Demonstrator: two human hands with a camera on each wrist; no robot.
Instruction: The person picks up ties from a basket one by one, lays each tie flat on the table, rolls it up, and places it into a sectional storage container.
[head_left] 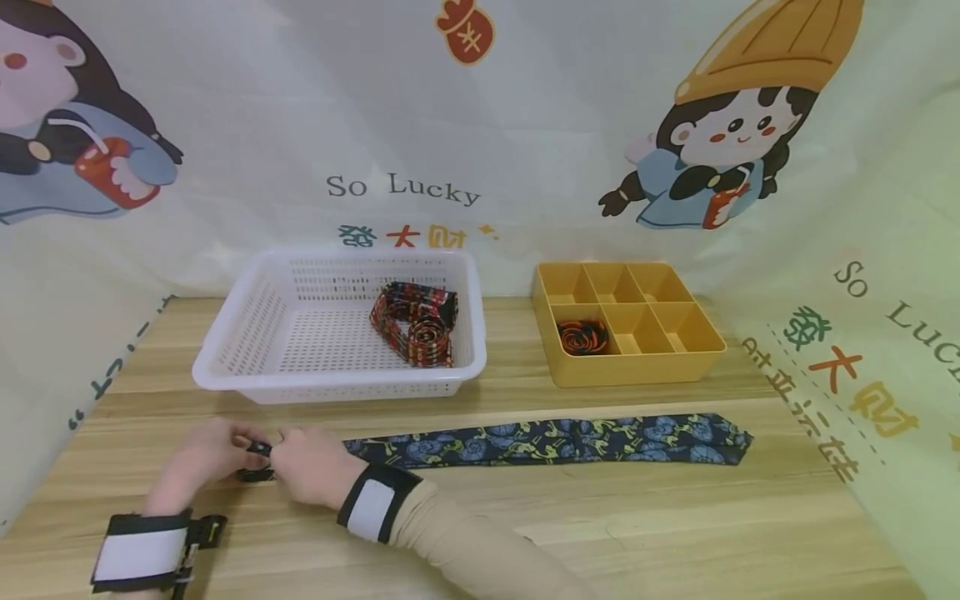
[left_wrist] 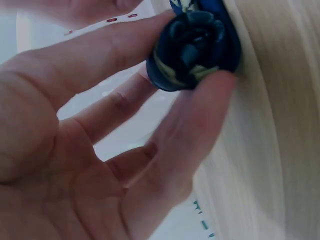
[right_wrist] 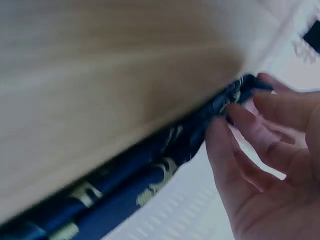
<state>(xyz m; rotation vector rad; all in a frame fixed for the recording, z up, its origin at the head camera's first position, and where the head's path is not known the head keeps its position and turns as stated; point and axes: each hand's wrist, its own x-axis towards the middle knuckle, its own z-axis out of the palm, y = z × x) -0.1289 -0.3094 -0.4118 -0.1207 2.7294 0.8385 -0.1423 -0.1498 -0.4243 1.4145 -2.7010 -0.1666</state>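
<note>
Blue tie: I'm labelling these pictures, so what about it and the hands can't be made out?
Head view: the right hand hides a stretch of the tie.
Left wrist view: the tie's roll hides some fingertips of the left hand.
Right wrist view: the lower-left corner cuts off the tie's broad end; blur obscures exactly where the right hand's fingers touch it.

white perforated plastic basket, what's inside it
A partly rolled red-and-black plaid fabric strip lies toward the right of the basket; anything beneath it is covered and cannot be seen.
</note>
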